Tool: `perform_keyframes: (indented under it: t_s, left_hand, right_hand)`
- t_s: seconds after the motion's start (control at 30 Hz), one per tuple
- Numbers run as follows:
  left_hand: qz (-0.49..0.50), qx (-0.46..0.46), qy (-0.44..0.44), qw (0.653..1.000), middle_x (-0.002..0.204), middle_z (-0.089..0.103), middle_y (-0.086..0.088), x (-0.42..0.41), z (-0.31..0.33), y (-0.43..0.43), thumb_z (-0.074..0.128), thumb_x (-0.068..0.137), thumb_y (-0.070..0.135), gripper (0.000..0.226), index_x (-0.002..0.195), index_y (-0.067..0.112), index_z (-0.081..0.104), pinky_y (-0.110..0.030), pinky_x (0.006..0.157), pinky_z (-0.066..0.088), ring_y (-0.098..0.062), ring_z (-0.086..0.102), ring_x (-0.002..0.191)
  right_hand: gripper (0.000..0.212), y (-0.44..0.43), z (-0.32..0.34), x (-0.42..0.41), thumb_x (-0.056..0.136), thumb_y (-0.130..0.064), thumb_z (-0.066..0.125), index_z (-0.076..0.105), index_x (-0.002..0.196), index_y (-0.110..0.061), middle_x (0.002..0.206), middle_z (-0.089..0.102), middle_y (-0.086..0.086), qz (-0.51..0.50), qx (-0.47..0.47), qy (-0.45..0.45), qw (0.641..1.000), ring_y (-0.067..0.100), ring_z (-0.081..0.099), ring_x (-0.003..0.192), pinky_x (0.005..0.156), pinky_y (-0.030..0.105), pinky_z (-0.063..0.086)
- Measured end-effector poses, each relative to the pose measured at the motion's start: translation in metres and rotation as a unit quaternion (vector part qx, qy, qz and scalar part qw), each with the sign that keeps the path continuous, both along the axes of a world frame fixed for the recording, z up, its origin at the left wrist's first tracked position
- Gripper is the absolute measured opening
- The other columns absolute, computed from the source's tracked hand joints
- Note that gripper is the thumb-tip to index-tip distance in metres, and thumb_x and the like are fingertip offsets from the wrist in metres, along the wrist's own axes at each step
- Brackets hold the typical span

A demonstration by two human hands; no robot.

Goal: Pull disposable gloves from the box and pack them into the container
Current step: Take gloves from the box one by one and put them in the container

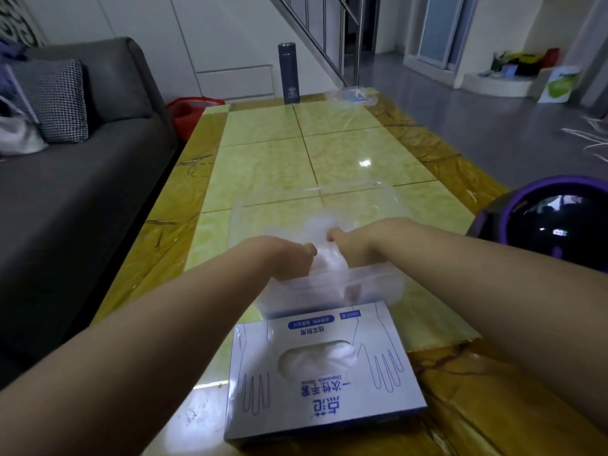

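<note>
Pressing the wad of disposable gloves (pixel 329 263) down into the clear plastic container (pixel 368 192) appears to be the step in hand. The left hand (pixel 286 258) and right hand (pixel 355 245) each curl their fingers around the wad, which sits over the container's middle, just beyond the glove box (pixel 322 373) on the counter (pixel 263 153). Doing it well likely means pushing down with both hands together, squeezing out air, and tucking loose film inside the rim so nothing springs back out.

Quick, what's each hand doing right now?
Left hand: closed, gripping the gloves.
Right hand: closed, gripping the same gloves.
</note>
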State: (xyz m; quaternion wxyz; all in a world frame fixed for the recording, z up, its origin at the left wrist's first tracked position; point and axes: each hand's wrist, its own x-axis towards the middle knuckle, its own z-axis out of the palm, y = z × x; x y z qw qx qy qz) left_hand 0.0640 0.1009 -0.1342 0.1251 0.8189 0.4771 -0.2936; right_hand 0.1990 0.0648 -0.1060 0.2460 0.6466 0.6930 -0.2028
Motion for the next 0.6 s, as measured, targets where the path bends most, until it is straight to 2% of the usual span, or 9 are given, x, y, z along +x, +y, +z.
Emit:
perform_keyframes:
  t_s: [0.1, 0.2, 0.33, 0.43, 0.53, 0.6]
  left_hand:
    - [0.019, 0.014, 0.048, 0.999, 0.153, 0.028, -0.014, -0.004, -0.009, 0.007, 0.037, 0.098, 0.036, 0.062, 0.151, 0.016, 0.012, -0.049, 0.108, 0.032, -0.035, 0.038, 0.133]
    - [0.007, 0.015, 0.091, 0.996, 0.15, 0.032, -0.013, -0.004, -0.009, 0.007, 0.03, 0.102, 0.031, 0.049, 0.148, 0.014, 0.028, -0.041, 0.105, 0.034, -0.032, 0.04, 0.131]
    - [0.001, 0.009, 0.114, 0.993, 0.148, 0.037, -0.01, -0.004, -0.003, 0.001, 0.028, 0.102, 0.03, 0.046, 0.143, 0.012, 0.038, -0.036, 0.105, 0.034, -0.027, 0.044, 0.128]
    - [-0.017, 0.007, 0.084, 0.996, 0.136, 0.052, -0.013, -0.007, 0.024, -0.01, 0.036, 0.101, 0.025, 0.041, 0.133, 0.005, 0.05, -0.034, 0.098, 0.041, -0.027, 0.053, 0.114]
    - [-0.035, 0.042, 0.02, 0.998, 0.133, 0.056, -0.005, -0.019, 0.061, -0.025, 0.047, 0.095, 0.047, 0.054, 0.133, 0.009, 0.054, -0.035, 0.102, 0.04, -0.024, 0.052, 0.121]
    - [-0.036, 0.075, -0.039, 0.996, 0.123, 0.063, -0.004, -0.033, 0.073, -0.032, 0.052, 0.093, 0.045, 0.047, 0.123, 0.011, 0.062, -0.035, 0.098, 0.044, -0.022, 0.058, 0.112]
  right_hand:
    - [0.127, 0.008, -0.006, 0.001, 0.063, -0.048, 0.083, -0.006, 0.15, -0.025, 0.153, 0.026, 0.015, -0.003, -0.021, -0.01, 1.0, 0.04, 0.038, 0.129, 0.101, 0.051, 0.039]
    - [0.124, 0.013, -0.012, 0.002, 0.064, -0.051, 0.082, -0.003, 0.151, -0.026, 0.153, 0.026, 0.011, 0.001, -0.037, -0.024, 0.999, 0.038, 0.036, 0.131, 0.103, 0.052, 0.038]
    - [0.116, 0.011, -0.011, 0.001, 0.07, -0.047, 0.079, -0.001, 0.151, -0.024, 0.152, 0.027, 0.01, -0.006, -0.041, -0.024, 0.999, 0.036, 0.036, 0.131, 0.103, 0.047, 0.039]
    - [0.113, 0.011, -0.009, -0.001, 0.073, -0.045, 0.077, -0.001, 0.152, -0.022, 0.155, 0.021, 0.01, -0.002, -0.038, -0.037, 0.999, 0.036, 0.031, 0.135, 0.103, 0.047, 0.037]
    - [0.111, 0.007, -0.004, -0.005, 0.074, -0.048, 0.075, 0.001, 0.152, -0.021, 0.156, 0.02, 0.01, 0.011, -0.03, -0.058, 0.998, 0.036, 0.032, 0.135, 0.097, 0.044, 0.038]
    - [0.112, 0.005, -0.001, -0.006, 0.073, -0.048, 0.077, 0.003, 0.153, -0.021, 0.156, 0.021, 0.009, 0.015, -0.022, -0.058, 0.998, 0.035, 0.034, 0.134, 0.097, 0.043, 0.039]
